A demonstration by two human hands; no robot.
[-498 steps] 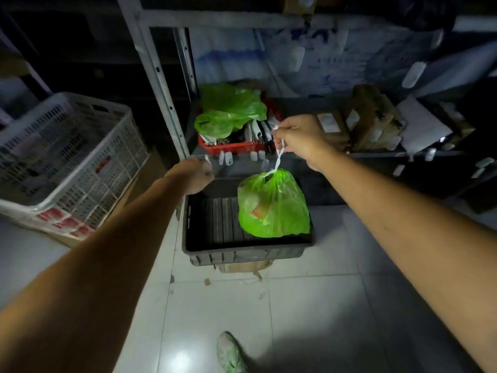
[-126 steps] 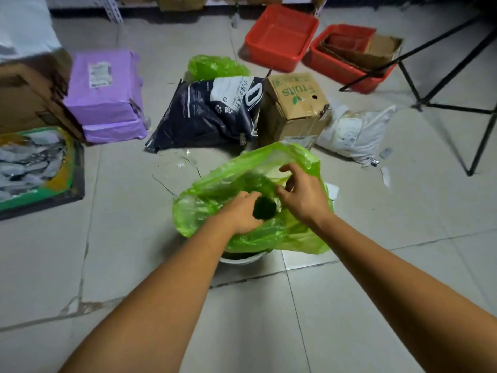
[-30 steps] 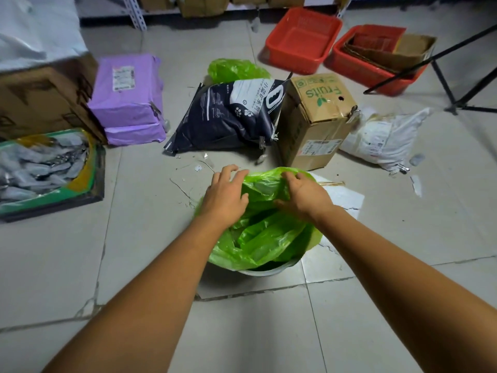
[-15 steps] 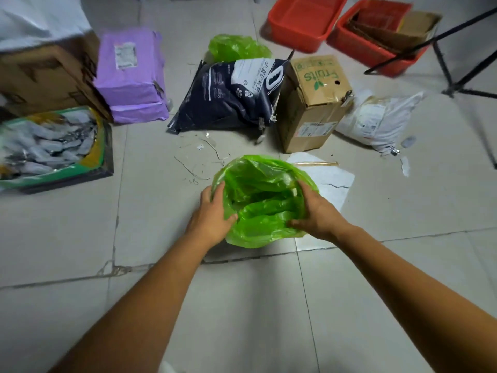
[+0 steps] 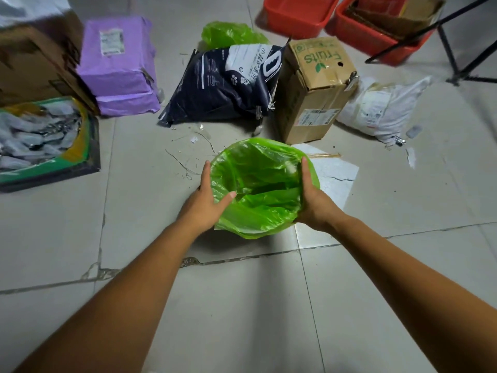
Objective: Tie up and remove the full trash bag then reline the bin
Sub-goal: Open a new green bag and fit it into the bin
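A green plastic liner (image 5: 258,181) is spread over a small round bin on the tiled floor, its mouth open and its edge folded down outside; the bin itself is hidden under it. My left hand (image 5: 207,200) clasps the liner-covered left side, thumb hooked over the rim. My right hand (image 5: 313,200) presses flat against the right side, fingers on the liner. Another green bag (image 5: 228,33) lies on the floor behind a dark blue sack.
Behind the bin lie a dark blue sack (image 5: 228,82), a cardboard "Fruits" box (image 5: 314,84), a white parcel (image 5: 382,106) and a purple parcel (image 5: 118,65). Red crates (image 5: 298,12) stand at the back, a black stand leg (image 5: 454,60) right, a green-edged tray (image 5: 45,141) left.
A second ago my hands were pushing the green liner into the bin; since then they have slid down to its outer sides, and the liner's mouth now stands wide open.
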